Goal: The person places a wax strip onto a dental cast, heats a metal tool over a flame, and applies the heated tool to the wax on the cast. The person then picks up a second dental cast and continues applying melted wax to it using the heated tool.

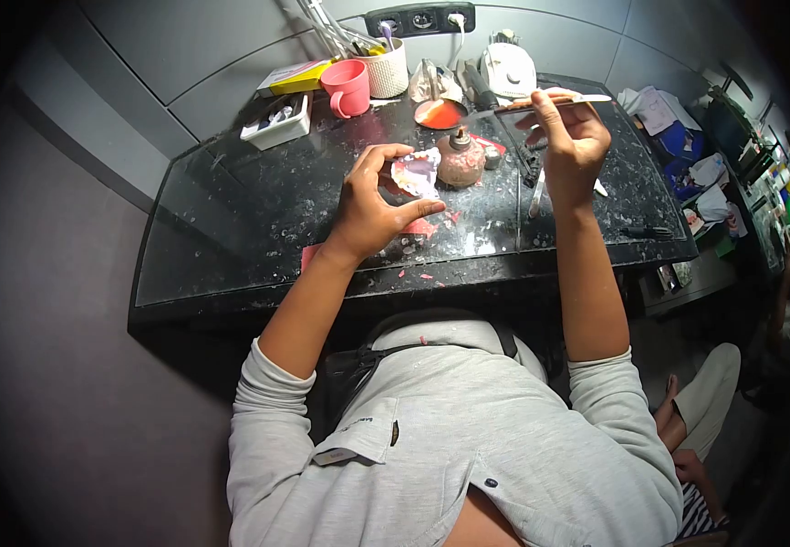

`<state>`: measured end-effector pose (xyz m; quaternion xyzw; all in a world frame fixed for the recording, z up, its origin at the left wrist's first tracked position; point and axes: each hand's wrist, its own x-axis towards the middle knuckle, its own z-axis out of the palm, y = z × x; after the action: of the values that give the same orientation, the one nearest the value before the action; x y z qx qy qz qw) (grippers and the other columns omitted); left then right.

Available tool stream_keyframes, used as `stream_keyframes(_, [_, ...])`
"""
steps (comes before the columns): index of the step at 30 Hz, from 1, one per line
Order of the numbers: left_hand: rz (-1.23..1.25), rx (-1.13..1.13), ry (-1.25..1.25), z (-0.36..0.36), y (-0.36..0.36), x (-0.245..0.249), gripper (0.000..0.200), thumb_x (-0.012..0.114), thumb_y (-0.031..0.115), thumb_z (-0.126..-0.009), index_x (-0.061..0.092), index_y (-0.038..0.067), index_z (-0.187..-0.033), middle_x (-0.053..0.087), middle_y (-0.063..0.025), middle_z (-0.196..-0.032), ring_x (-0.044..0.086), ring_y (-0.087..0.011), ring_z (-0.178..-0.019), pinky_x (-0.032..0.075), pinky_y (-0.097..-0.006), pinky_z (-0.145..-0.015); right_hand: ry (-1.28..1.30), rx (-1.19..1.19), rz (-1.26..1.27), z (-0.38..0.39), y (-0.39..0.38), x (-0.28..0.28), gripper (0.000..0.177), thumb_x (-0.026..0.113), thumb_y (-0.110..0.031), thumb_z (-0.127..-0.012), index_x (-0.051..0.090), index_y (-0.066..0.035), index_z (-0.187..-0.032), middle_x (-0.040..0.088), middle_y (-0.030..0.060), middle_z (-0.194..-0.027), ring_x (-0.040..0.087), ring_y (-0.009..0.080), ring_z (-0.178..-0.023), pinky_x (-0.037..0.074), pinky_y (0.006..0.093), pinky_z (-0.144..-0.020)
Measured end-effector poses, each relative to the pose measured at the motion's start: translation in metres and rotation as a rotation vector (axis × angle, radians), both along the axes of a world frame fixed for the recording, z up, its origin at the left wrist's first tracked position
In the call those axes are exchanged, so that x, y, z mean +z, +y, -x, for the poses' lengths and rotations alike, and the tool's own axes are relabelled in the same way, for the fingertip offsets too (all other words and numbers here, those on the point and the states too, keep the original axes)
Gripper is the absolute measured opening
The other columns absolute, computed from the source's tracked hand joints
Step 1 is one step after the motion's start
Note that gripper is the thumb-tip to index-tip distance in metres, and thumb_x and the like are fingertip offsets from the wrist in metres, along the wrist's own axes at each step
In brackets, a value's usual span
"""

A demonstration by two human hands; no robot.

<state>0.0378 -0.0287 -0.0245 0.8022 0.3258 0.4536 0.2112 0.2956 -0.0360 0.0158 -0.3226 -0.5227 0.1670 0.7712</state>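
My left hand (372, 202) grips a white dental cast (420, 173) with pink patches, thumb below and fingers above. A wax knife (514, 110) is pinched in my right hand (570, 137), its blade pointing left and lying near level. Just under the blade tip stands a round, pink-smeared spirit lamp (461, 162) with a metal neck; whether a flame burns there I cannot make out. Behind the lamp sits a shallow dish (440, 114) with bright orange-red material. A flat piece of pink wax (419, 227) lies below the cast.
A pink mug (348, 89), a white cup of tools (386, 71) and a white tray (278, 124) stand at the back left. Loose tools (537, 194) lie right of the lamp. Wax scraps dot the black table (231, 237). Another person's leg (711, 397) shows at lower right.
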Motion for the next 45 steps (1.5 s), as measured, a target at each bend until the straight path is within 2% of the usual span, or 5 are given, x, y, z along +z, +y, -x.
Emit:
stream_keyframes(11, [-0.11, 0.048, 0.029, -0.001, 0.001, -0.001, 0.068, 0.097, 0.019, -0.066, 0.062, 0.001, -0.122, 0.062, -0.0084, -0.115, 0.065, -0.0163, -0.1, 0.054, -0.0306, -0.088, -0.101, 0.037, 0.116, 0.0, 0.005, -0.005, 0.009, 0.072, -0.007, -0.094, 0.07, 0.002, -0.097, 0.075, 0.0084, -0.084, 0.071, 0.0113, -0.07, 0.051, 0.022, -0.056])
stream_keyframes(14, [-0.093, 0.038, 0.014, -0.002, -0.002, 0.001, 0.068, 0.097, 0.02, -0.065, 0.063, 0.001, -0.122, 0.063, -0.0095, -0.116, 0.065, -0.0184, -0.103, 0.053, -0.0319, -0.089, -0.111, 0.167, 0.145, 0.002, -0.002, -0.002, 0.011, 0.071, -0.007, -0.095, 0.069, 0.002, -0.101, 0.076, 0.0089, -0.087, 0.071, 0.0106, -0.072, 0.051, 0.021, -0.057])
stream_keyframes(16, [-0.168, 0.032, 0.034, -0.003, -0.003, 0.003, 0.069, 0.097, 0.022, -0.064, 0.064, 0.002, -0.121, 0.064, -0.0108, -0.116, 0.065, -0.0212, -0.105, 0.052, -0.0334, -0.091, -0.186, 0.403, 0.122, 0.008, -0.007, -0.002, 0.014, 0.071, -0.008, -0.096, 0.068, 0.003, -0.104, 0.076, 0.0094, -0.089, 0.07, 0.0094, -0.073, 0.051, 0.0198, -0.057])
stream_keyframes(20, [-0.146, 0.033, 0.037, -0.004, -0.004, 0.004, 0.069, 0.097, 0.025, -0.063, 0.065, 0.002, -0.12, 0.065, -0.0119, -0.115, 0.065, -0.0234, -0.105, 0.052, -0.0344, -0.093, -0.219, 0.54, 0.157, 0.024, -0.013, -0.003, 0.013, 0.07, -0.003, -0.096, 0.066, 0.004, -0.107, 0.075, 0.0114, -0.092, 0.071, 0.0112, -0.079, 0.056, 0.0225, -0.067])
stream_keyframes(45, [-0.159, 0.049, 0.041, -0.004, -0.003, 0.0, 0.07, 0.097, 0.027, -0.064, 0.066, 0.002, -0.122, 0.063, -0.013, -0.118, 0.064, -0.0263, -0.109, 0.051, -0.0368, -0.095, -0.258, 0.48, 0.207, 0.032, -0.008, -0.011, 0.018, 0.075, -0.009, -0.093, 0.069, 0.004, -0.103, 0.074, 0.0081, -0.089, 0.069, 0.0096, -0.077, 0.056, 0.0234, -0.066])
